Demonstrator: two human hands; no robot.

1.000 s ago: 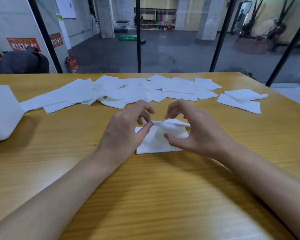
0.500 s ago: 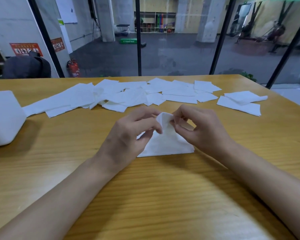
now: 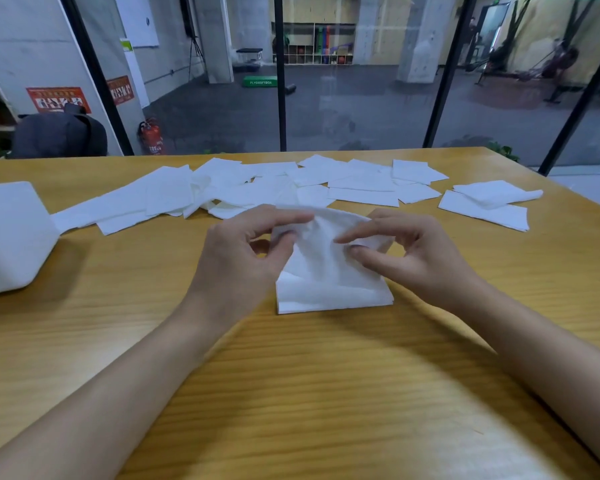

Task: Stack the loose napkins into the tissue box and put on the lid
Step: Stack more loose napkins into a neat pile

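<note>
Table (image 3: 291,393): left hand (image 3: 243,258), right hand (image 3: 413,261) pinch napkin (image 3: 326,271), top edge now spread wider

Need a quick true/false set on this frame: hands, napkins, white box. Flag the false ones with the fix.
1. The left hand and right hand both pinch the top napkin of a small stack. True.
2. Loose napkins lie spread along the far side of the table. True.
3. The white box stands at the table's right edge. False: it stands at the left edge.
4. The right hand rests flat on bare wood. False: its fingers pinch the top napkin.
</note>
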